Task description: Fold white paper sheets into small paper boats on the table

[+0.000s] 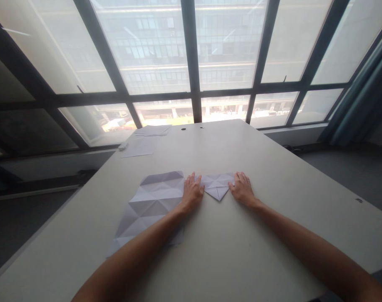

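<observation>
Lying on the white counter, the folded paper sits between the two hands, its triangular tip pointing toward the person. The left hand rests palm down, fingers slightly apart, touching the paper's left end; the right hand mirrors it at the right end, fingers a little spread. Both forearms reach forward, angled inward, the left passing over a large creased sheet
</observation>
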`<state>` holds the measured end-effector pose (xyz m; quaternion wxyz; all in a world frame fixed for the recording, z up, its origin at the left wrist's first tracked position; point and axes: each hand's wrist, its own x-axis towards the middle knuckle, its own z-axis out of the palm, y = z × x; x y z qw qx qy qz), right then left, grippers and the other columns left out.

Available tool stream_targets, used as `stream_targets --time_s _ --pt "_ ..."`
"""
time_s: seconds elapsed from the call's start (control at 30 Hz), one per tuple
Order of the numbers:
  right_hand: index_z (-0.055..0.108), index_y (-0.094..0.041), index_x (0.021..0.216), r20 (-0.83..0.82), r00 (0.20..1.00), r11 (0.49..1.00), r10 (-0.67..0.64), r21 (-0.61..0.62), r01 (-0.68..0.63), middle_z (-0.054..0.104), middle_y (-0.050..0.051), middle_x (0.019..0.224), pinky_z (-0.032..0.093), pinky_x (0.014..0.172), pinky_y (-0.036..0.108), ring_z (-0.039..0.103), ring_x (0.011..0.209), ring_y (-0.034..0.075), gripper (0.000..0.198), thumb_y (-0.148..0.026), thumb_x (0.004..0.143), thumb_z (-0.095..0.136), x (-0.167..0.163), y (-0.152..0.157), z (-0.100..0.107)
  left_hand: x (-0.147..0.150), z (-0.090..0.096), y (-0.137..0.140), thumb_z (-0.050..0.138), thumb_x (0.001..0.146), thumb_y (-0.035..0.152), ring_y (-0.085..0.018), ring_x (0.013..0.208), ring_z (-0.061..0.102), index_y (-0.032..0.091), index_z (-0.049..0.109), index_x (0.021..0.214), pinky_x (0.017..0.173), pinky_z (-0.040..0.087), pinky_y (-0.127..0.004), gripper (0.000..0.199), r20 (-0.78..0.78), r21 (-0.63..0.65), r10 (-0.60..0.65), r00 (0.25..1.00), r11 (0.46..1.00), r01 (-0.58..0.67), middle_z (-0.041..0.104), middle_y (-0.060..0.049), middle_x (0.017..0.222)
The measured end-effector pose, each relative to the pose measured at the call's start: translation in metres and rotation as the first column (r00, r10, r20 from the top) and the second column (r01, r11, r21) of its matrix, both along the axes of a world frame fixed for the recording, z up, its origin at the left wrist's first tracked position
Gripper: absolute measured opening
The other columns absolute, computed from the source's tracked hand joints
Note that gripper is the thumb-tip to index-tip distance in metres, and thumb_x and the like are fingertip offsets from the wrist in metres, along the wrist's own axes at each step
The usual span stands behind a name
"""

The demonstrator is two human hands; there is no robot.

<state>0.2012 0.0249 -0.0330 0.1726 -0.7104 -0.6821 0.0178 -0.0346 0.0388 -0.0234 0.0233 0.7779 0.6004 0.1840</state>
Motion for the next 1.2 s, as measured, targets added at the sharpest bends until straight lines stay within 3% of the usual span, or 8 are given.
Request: stream_targets --time_s 0.13,0.3,0.4,0.53,0.77,0.87,1.0,1.2 --pt "0.046 -0.003 0.139 -0.029 1.0 1.0 -0.002 0.003 0.002 0.041 0.023 0.147 0.021 0.114 0.044 0.031 0.139 0.034 0.06 -0.04 0.091 0.045 0.003 0.004 -0.001 -0.001 -0.004 0.003 0.049 0.093 0.033 -0.037 0.142 0.026 0.014 0.045 0.141 0.113 0.023 -0.054 0.052 0.022 -0.003 0.024 0.999 1.0 -0.024 0.039 -0.02 0.149" --pt "0.056 -0.013 0.127 -0.166 0.986 0.996 0.009 0.093 0.007 0.058 0.016 0.131 0.03 0.108 0.039 0.048 0.126 0.028 0.048 -0.034 0.084 0.056 0.006 0.008 0.002 -0.005 0.0 0.005 0.061 0.084 0.026 -0.031 0.125 0.047 0.023 0.061 0.125 0.11 0.034 -0.048 0.041 0.148 0.043 -0.069 0.987 0.997 0.063 0.051 -0.013 0.13" --pt "0.058 -0.018 0.12 -0.263 0.964 0.988 0.041 0.155 0.0 0.065 0.011 0.12 0.036 0.101 0.037 0.058 0.112 0.024 0.042 -0.029 0.08 0.06 0.007 0.007 0.004 -0.007 0.005 0.002 0.065 0.08 0.019 -0.025 0.114 0.054 0.023 0.062 0.123 0.106 0.042 -0.041 0.043 0.293 0.078 -0.156 0.943 0.987 0.139 0.045 -0.01 0.126" --pt "0.053 -0.02 0.125 -0.352 0.934 0.981 0.067 0.196 0.004 0.067 0.007 0.114 0.036 0.101 0.041 0.06 0.107 0.024 0.051 -0.025 0.076 0.065 0.008 0.007 0.004 -0.007 0.011 -0.003 0.068 0.075 0.011 -0.022 0.11 0.057 0.024 0.062 0.12 0.104 0.045 -0.039 0.047 0.41 0.128 -0.232 0.882 0.972 0.196 0.036 -0.008 0.132" --pt "0.057 -0.017 0.124 -0.442 0.876 0.96 0.194 0.267 -0.078 0.066 0.009 0.108 0.047 0.09 0.035 0.062 0.097 0.021 0.05 -0.017 0.074 0.06 0.012 0.011 0.003 -0.011 0.009 0.002 0.074 0.071 0.01 -0.02 0.107 0.06 0.027 0.06 0.123 0.097 0.052 -0.038 0.056 0.56 0.065 -0.191 0.806 0.98 0.187 0.022 -0.009 0.149" --pt "0.058 -0.016 0.124 -0.428 0.885 0.962 0.183 0.265 -0.071 0.066 0.009 0.11 0.048 0.088 0.034 0.062 0.093 0.021 0.052 -0.016 0.072 0.06 0.012 0.011 0.003 -0.013 0.009 0.007 0.075 0.069 0.011 -0.019 0.099 0.062 0.024 0.058 0.127 0.09 0.055 -0.036 0.062 0.587 -0.008 -0.16 0.794 0.979 0.204 0.04 -0.011 0.142" --pt "0.057 -0.02 0.126 -0.408 0.905 0.98 0.121 0.196 -0.043 0.068 0.006 0.109 0.046 0.09 0.035 0.062 0.093 0.021 0.054 -0.016 0.073 0.061 0.012 0.011 0.004 -0.013 0.012 0.01 0.071 0.07 0.01 -0.02 0.098 0.064 0.024 0.048 0.139 0.093 0.051 -0.036 0.074 0.568 -0.058 -0.205 0.797 0.956 0.287 0.066 -0.006 0.115" --pt "0.059 -0.021 0.124 -0.417 0.902 0.977 0.113 0.212 -0.025 0.068 0.004 0.099 0.044 0.089 0.037 0.06 0.096 0.023 0.051 -0.017 0.073 0.059 0.012 0.01 0.007 -0.01 0.015 0.006 0.067 0.072 0.009 -0.018 0.096 0.064 0.024 0.048 0.139 0.093 0.05 -0.034 0.071 0.524 0.021 -0.268 0.808 0.953 0.302 0.066 -0.004 0.105"
